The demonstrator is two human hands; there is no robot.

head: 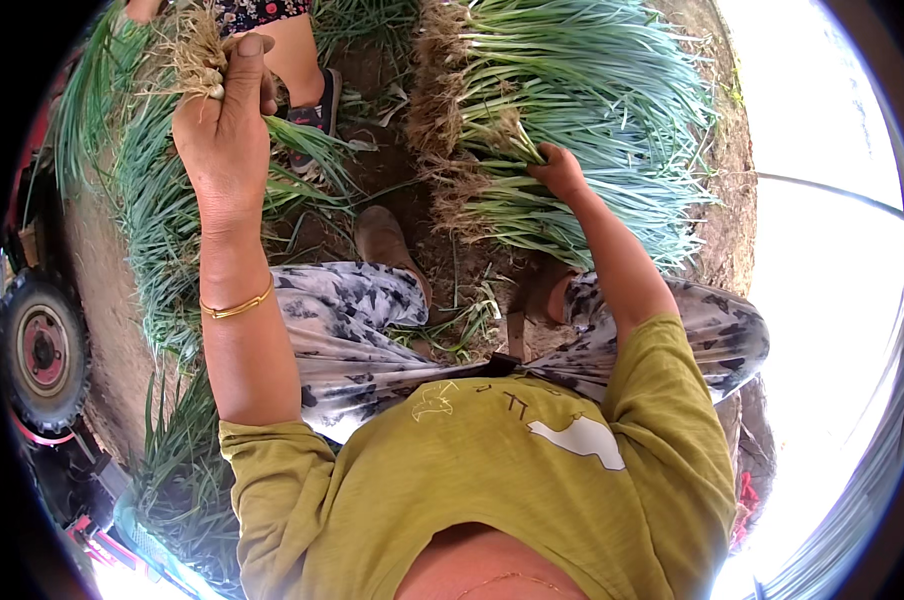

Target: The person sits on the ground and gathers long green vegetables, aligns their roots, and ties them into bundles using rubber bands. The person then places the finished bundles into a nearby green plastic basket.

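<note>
My left hand (230, 112), raised at the upper left, grips a bunch of green onions by the stems, with its tangled pale roots (196, 56) above the thumb and green leaves (302, 142) trailing out to the right. Over the large laid-out row of green onions (609, 82), my right hand (559, 171) is closed around a few stems, whose roots (508, 133) point up and left. That row lies with brown roots to the left and long leaves to the right. Part of my right hand's fingers is hidden.
Another heap of green onions (159, 217) lies along the left. A co-worker's leg and dark shoe (317, 109) are near the top. My shoes (384, 236) rest on soil with loose leaves. A wheel (44, 349) stands at far left, a blue-green crate (140, 536) at lower left.
</note>
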